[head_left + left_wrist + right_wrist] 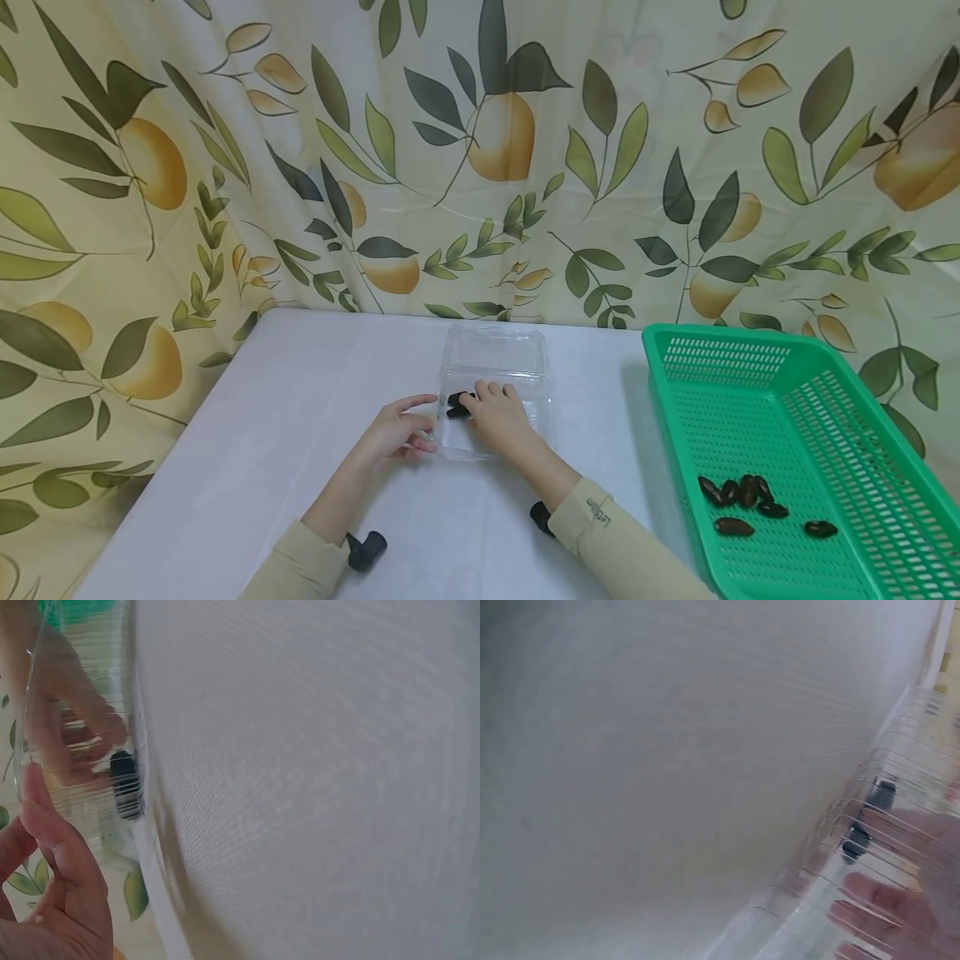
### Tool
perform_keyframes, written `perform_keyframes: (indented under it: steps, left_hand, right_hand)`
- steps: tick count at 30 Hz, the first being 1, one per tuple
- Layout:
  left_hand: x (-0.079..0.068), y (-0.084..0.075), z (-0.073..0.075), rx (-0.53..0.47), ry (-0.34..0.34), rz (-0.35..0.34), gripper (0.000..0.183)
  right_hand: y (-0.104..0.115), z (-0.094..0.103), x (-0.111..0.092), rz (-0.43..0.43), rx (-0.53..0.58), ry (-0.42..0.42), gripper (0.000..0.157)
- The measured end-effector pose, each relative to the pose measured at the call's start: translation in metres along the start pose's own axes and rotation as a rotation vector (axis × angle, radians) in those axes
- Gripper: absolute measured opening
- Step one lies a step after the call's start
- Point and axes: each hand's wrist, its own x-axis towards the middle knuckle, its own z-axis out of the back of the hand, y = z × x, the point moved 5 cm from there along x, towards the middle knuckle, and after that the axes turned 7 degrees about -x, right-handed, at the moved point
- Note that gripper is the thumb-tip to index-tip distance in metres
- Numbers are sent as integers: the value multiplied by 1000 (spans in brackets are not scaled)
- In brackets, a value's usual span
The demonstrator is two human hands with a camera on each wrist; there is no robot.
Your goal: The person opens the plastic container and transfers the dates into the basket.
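Note:
A clear plastic clamshell box (495, 354) lies on the table with its lid folded back. Several dark, oblong pieces (457, 410), like dates, are at the left side of its tray. Reaching into the tray, my right hand (498, 417) touches these pieces with its thumb side, its other fingers fairly straight. In the right wrist view, the fingers (877, 896) show blurred through the ribbed wall beside the dark pieces (856, 844). At the box's left wall, my left hand (397, 433) rests its fingertips on the plastic, as the left wrist view also shows.
A green slotted basket (667, 400) stands on the right, with several dark brown date-like pieces (733, 527) in its near part. White cloth covers the table (300, 400). A curtain (600, 208) printed with fruit and leaves hangs behind it.

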Motion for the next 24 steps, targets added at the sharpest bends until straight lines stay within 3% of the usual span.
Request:
perform_keyframes:
  steps: [7,24]
  left_hand:
    - [-1,0,0,13,-3,-10,44]
    - [-3,-2,-1,0,9,-14,45]
  right_hand:
    - [-1,-7,1,-17,-33,42,31]
    - [-1,-4,4,-13,-18,-17,25]
